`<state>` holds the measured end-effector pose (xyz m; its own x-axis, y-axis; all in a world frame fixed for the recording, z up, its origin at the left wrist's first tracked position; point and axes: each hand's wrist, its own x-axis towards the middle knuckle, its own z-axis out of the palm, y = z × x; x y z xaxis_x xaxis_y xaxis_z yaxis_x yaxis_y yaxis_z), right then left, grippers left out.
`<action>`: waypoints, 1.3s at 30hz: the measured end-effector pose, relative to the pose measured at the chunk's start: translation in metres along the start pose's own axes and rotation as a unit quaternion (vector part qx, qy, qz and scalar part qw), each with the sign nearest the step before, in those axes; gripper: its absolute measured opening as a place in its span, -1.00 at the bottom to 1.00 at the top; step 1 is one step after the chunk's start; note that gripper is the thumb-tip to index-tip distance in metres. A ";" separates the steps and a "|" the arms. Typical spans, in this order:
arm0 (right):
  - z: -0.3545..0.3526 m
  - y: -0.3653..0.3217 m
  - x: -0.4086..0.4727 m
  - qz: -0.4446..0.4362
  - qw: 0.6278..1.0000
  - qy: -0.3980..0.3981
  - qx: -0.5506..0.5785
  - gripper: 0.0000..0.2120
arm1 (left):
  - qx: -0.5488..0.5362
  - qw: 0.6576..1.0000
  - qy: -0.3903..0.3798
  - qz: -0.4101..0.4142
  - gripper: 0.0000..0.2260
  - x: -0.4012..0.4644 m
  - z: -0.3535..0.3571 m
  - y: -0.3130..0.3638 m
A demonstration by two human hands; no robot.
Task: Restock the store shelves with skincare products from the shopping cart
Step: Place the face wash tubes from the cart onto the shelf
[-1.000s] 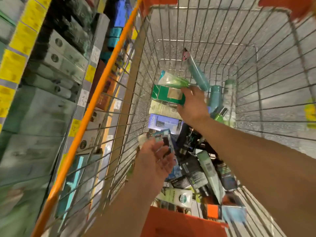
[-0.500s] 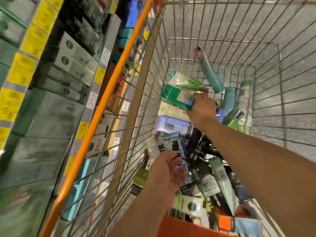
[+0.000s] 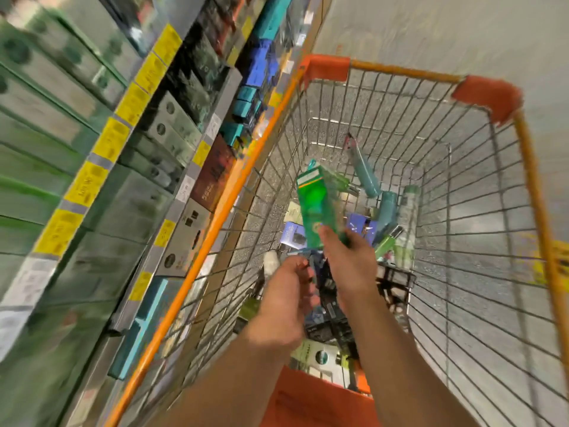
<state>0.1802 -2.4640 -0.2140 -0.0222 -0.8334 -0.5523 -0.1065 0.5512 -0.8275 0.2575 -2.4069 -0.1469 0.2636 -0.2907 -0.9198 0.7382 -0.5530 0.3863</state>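
a green carton (image 3: 317,208) is held up above the shopping cart (image 3: 462,186) by the right hand (image 3: 348,260), gripped at its lower end. the left hand (image 3: 286,291) hovers just beside it with fingers loosely curled; whether anything is held there cannot be told through the blur. the carton is judged light, stiff and crushable at the corners, so a hold across its flat faces near the middle would suit. the shelves (image 3: 129,124) stand to the left.

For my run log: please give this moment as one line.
right hand: holds green box | left hand: blurred, grip unclear | place: over cart
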 end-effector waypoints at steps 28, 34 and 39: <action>-0.026 -0.215 -0.327 -0.039 0.900 -0.351 0.254 -0.56 | 0.033 0.870 -0.178 0.459 -0.80 -0.341 -0.133 0.075; -0.002 -0.221 -0.380 -0.173 0.901 -0.380 0.119 -0.25 | -0.041 0.847 -0.199 0.491 -0.57 -0.383 -0.182 0.076; 0.031 -0.216 -0.437 -0.206 0.887 -0.399 0.109 -0.15 | -0.086 0.844 -0.181 0.498 -0.55 -0.414 -0.242 0.073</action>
<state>0.2442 -2.2178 0.2033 0.6938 -0.7198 -0.0219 0.2553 0.2743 -0.9271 0.3525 -2.1381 0.2454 0.6219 -0.7814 -0.0521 0.3510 0.2187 0.9105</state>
